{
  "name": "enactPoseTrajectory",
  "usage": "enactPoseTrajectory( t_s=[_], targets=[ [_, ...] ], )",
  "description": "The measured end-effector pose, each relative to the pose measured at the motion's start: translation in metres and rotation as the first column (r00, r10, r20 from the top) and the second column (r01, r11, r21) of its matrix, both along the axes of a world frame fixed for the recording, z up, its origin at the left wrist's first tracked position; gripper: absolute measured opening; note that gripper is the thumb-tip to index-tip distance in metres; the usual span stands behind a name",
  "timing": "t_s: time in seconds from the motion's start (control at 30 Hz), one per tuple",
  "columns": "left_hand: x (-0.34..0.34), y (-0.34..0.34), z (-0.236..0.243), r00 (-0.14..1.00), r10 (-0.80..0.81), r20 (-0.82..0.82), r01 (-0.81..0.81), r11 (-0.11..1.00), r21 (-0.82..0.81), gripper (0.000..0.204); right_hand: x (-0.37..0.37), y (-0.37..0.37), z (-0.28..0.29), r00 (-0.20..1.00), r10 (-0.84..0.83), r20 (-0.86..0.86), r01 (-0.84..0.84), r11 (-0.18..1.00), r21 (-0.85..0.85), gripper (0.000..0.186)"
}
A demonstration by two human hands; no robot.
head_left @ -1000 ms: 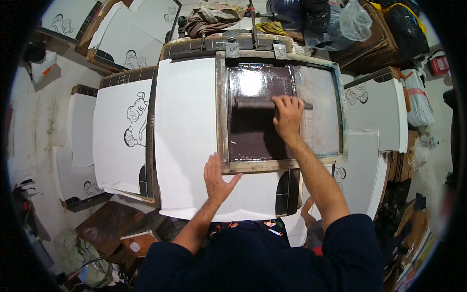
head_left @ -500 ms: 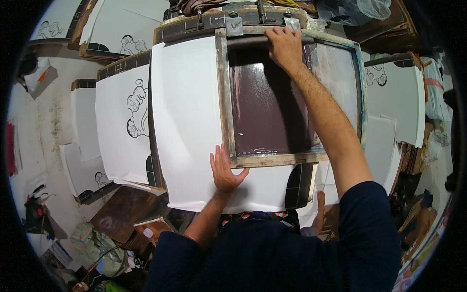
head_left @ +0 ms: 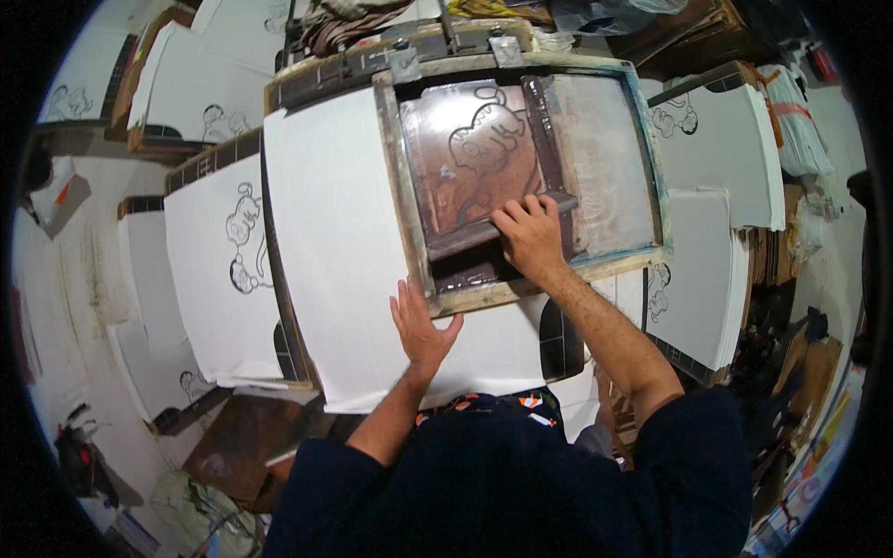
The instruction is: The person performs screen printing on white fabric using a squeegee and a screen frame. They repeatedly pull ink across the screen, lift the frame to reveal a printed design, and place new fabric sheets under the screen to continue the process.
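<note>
A screen-printing frame [head_left: 402, 181] with worn wooden sides lies over white cloth [head_left: 326, 214] on a printing board. My right hand [head_left: 533, 240] is closed round the top of a squeegee [head_left: 462, 240], which stands across the near part of the mesh. Beyond the squeegee, the outline of a cartoon animal shows in the mesh [head_left: 479, 153]. Dark ink [head_left: 474, 268] lies on the near side of the blade. My left hand [head_left: 423, 333] rests flat with fingers spread at the frame's near left corner, its thumb by the near rail.
Metal clamps [head_left: 505, 51] sit on the frame's far rail. To the left, another board carries a printed white cloth [head_left: 216, 279]; more printed cloths [head_left: 712, 139] lie to the right. A dark brown panel [head_left: 244, 442] is at the lower left. Part of another person's leg shows near my right arm.
My right hand has drawn the squeegee from the far rail toward me, and the drawing now shows in the mesh where dark ink lay. My left hand stays at the corner.
</note>
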State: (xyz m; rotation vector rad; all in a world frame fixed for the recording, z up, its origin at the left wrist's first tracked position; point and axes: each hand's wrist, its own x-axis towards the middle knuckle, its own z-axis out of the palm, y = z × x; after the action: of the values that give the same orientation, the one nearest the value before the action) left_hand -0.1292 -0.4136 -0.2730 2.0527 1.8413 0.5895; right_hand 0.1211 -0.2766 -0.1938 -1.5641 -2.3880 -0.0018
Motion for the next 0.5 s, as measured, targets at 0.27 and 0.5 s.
enactPoseTrajectory(
  t_s=[0.27,0.5],
  targets=[
    [0.001,-0.001,0.0,0.999,0.006,-0.053,-0.006,1.0,-0.003,0.116,0.005,0.066,-0.006,0.983,0.028,-0.18,-0.01,0.995,0.102,0.026],
    [-0.002,-0.003,-0.005,0.994,-0.001,-0.113,0.0,1.0,-0.008,0.12,0.03,0.199,-0.03,0.969,-0.101,-0.225,0.181,0.912,0.368,0.018]
  ],
)
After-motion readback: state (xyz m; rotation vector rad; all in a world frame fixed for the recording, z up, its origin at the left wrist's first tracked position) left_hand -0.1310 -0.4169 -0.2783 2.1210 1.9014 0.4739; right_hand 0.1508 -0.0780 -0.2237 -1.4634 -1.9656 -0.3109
